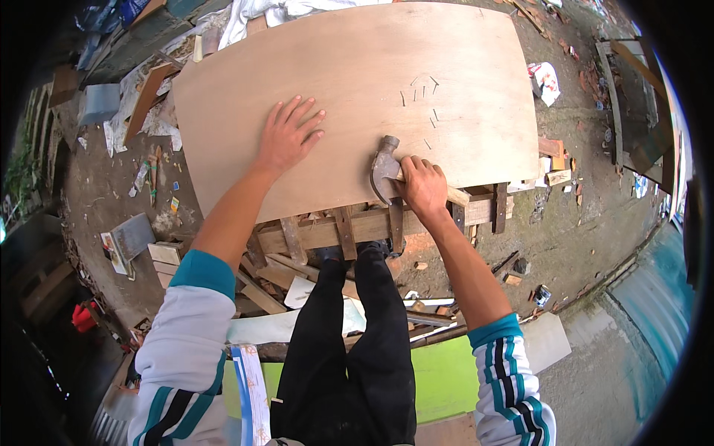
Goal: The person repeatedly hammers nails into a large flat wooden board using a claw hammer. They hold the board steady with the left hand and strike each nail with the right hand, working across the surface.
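Observation:
A large plywood sheet (349,67) lies in front of me on a rough wooden frame (320,232). My left hand (288,135) rests flat on the sheet, left of its middle, with fingers spread and nothing in them. Near the sheet's close edge, my right hand (425,183) is wrapped round the wooden handle of a claw hammer (384,169). Its dark metal head points away from me, over the sheet. Several loose nails (425,91) are scattered on the plywood, beyond the hammer and a little to its right.
Wood offcuts (260,291) lie round my feet below the frame. A grey block (134,236) and a plank (149,100) are on the dirt floor at left. Rubble and a white bag (545,83) lie at right. A green panel (444,372) is beneath my legs.

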Demonstrator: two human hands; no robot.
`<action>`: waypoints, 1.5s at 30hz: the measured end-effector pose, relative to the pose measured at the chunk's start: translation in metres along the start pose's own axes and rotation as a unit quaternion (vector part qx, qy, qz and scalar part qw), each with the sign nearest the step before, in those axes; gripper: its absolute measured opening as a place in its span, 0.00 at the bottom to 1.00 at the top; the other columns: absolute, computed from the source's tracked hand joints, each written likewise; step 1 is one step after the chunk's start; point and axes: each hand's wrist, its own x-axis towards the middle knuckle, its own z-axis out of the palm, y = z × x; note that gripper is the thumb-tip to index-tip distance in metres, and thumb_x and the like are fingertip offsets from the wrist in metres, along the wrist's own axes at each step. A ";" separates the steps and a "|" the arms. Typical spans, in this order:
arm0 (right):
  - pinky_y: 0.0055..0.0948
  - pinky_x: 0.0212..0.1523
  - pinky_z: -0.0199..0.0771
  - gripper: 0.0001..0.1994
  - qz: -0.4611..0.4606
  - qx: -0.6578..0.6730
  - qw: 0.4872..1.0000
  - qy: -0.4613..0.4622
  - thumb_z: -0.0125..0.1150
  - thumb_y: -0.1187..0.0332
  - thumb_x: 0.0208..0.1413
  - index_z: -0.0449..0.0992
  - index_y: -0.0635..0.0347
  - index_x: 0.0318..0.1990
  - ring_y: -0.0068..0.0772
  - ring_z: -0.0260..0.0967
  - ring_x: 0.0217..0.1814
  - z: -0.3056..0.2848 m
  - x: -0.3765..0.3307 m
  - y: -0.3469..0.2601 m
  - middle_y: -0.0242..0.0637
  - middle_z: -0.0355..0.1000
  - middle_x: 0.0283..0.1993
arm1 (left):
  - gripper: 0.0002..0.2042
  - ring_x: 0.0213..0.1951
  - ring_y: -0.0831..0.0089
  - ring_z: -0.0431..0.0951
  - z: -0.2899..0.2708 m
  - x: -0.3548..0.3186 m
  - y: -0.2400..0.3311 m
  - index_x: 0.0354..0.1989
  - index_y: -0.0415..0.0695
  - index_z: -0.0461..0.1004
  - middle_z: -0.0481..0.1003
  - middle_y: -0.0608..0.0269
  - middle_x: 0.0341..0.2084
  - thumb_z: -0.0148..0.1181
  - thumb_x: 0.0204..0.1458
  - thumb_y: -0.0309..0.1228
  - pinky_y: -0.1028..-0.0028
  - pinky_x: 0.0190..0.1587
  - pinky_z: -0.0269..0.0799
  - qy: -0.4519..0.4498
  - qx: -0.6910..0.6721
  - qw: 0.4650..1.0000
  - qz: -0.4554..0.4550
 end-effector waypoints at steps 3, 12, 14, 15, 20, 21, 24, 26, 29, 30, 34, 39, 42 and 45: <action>0.41 0.47 0.73 0.16 -0.028 0.020 0.999 0.016 0.72 0.61 0.46 0.73 0.52 0.40 0.40 0.75 0.46 0.001 0.005 -0.002 0.34 0.74 0.38 | 0.17 0.67 0.59 0.65 0.005 0.010 0.036 0.53 0.55 0.80 0.69 0.64 0.64 0.64 0.57 0.44 0.53 0.69 0.57 0.043 -0.080 0.982 -0.163; 0.41 0.47 0.73 0.16 -0.027 0.024 0.999 0.003 0.72 0.60 0.45 0.72 0.51 0.38 0.39 0.75 0.47 0.003 0.001 0.004 0.33 0.73 0.39 | 0.12 0.54 0.68 0.73 0.018 0.123 0.108 0.41 0.54 0.84 0.79 0.71 0.45 0.64 0.56 0.44 0.59 0.59 0.62 0.006 -0.196 0.940 -0.279; 0.42 0.47 0.72 0.16 -0.029 0.032 0.999 -0.001 0.72 0.61 0.45 0.72 0.51 0.38 0.39 0.75 0.47 0.003 0.003 -0.003 0.34 0.73 0.39 | 0.11 0.53 0.67 0.73 0.023 0.150 0.112 0.40 0.54 0.83 0.78 0.69 0.43 0.63 0.56 0.44 0.60 0.58 0.62 -0.013 -0.186 0.938 -0.292; 0.42 0.46 0.72 0.16 -0.028 0.029 0.999 -0.004 0.71 0.61 0.45 0.72 0.51 0.38 0.39 0.75 0.46 0.001 0.004 0.000 0.34 0.73 0.39 | 0.11 0.52 0.66 0.73 0.026 0.163 0.119 0.40 0.53 0.83 0.78 0.69 0.42 0.62 0.57 0.44 0.60 0.58 0.63 -0.020 -0.187 0.936 -0.298; 0.42 0.46 0.72 0.16 -0.034 0.039 0.999 0.003 0.71 0.61 0.45 0.72 0.51 0.39 0.39 0.75 0.46 0.002 0.005 0.002 0.33 0.73 0.39 | 0.10 0.51 0.64 0.74 0.032 0.183 0.133 0.39 0.50 0.80 0.77 0.66 0.41 0.59 0.59 0.42 0.58 0.56 0.64 -0.031 -0.124 0.948 -0.292; 0.42 0.46 0.72 0.16 -0.033 0.039 0.999 0.001 0.70 0.61 0.45 0.72 0.51 0.40 0.39 0.75 0.46 0.002 0.005 0.002 0.33 0.73 0.39 | 0.10 0.50 0.64 0.74 0.034 0.182 0.133 0.39 0.50 0.80 0.77 0.65 0.42 0.59 0.60 0.41 0.58 0.55 0.65 -0.026 -0.108 0.954 -0.277; 0.42 0.46 0.72 0.16 -0.033 0.038 0.999 -0.002 0.70 0.62 0.45 0.72 0.50 0.40 0.39 0.75 0.46 0.004 0.003 0.003 0.33 0.73 0.40 | 0.11 0.51 0.62 0.74 0.038 0.180 0.131 0.43 0.45 0.78 0.76 0.60 0.43 0.56 0.62 0.38 0.58 0.55 0.66 -0.066 -0.070 0.975 -0.203; 0.42 0.46 0.72 0.16 -0.034 0.027 0.999 0.000 0.70 0.62 0.45 0.72 0.50 0.40 0.39 0.75 0.46 0.003 0.003 0.004 0.33 0.73 0.39 | 0.11 0.52 0.60 0.73 0.039 0.183 0.132 0.44 0.43 0.76 0.76 0.57 0.43 0.54 0.63 0.37 0.57 0.54 0.68 -0.073 -0.071 0.978 -0.182; 0.43 0.46 0.72 0.14 -0.038 0.030 0.999 0.006 0.69 0.62 0.46 0.72 0.51 0.39 0.39 0.75 0.45 0.000 0.006 -0.001 0.33 0.73 0.39 | 0.11 0.52 0.55 0.73 0.037 0.183 0.128 0.45 0.40 0.73 0.75 0.53 0.43 0.52 0.64 0.34 0.55 0.52 0.69 -0.075 -0.082 0.979 -0.173; 0.43 0.46 0.72 0.13 -0.038 0.028 0.999 0.006 0.68 0.63 0.47 0.72 0.51 0.38 0.39 0.75 0.45 -0.001 0.006 0.000 0.34 0.73 0.39 | 0.11 0.52 0.54 0.73 0.035 0.183 0.128 0.46 0.39 0.73 0.75 0.52 0.43 0.52 0.64 0.34 0.54 0.52 0.70 -0.072 -0.093 0.978 -0.174; 0.43 0.45 0.72 0.09 -0.037 0.000 0.999 0.010 0.63 0.64 0.50 0.72 0.51 0.37 0.39 0.75 0.44 0.009 0.004 0.000 0.34 0.73 0.38 | 0.10 0.49 0.51 0.76 0.024 0.173 0.120 0.46 0.38 0.71 0.76 0.49 0.44 0.50 0.64 0.32 0.54 0.50 0.72 -0.087 -0.231 0.934 -0.257; 0.42 0.44 0.73 0.11 -0.034 -0.004 0.999 0.014 0.66 0.63 0.47 0.71 0.51 0.36 0.40 0.75 0.44 0.006 0.003 0.002 0.34 0.72 0.37 | 0.12 0.41 0.61 0.80 0.004 0.136 0.075 0.47 0.37 0.74 0.79 0.51 0.40 0.52 0.61 0.32 0.62 0.45 0.75 -0.019 -0.352 0.874 -0.334; 0.42 0.44 0.73 0.15 -0.033 -0.010 0.999 0.014 0.70 0.63 0.43 0.71 0.52 0.36 0.40 0.74 0.44 0.006 0.003 0.002 0.34 0.72 0.37 | 0.13 0.37 0.66 0.81 -0.007 0.115 0.023 0.44 0.38 0.78 0.81 0.53 0.37 0.52 0.61 0.33 0.65 0.43 0.76 -0.037 -0.413 0.819 -0.397; 0.42 0.46 0.73 0.14 -0.037 -0.015 0.999 0.014 0.69 0.63 0.44 0.71 0.52 0.37 0.40 0.74 0.44 0.008 0.006 0.002 0.35 0.71 0.37 | 0.14 0.32 0.74 0.79 -0.010 0.099 -0.036 0.45 0.39 0.81 0.82 0.59 0.34 0.55 0.60 0.34 0.70 0.40 0.76 0.014 -0.486 0.758 -0.436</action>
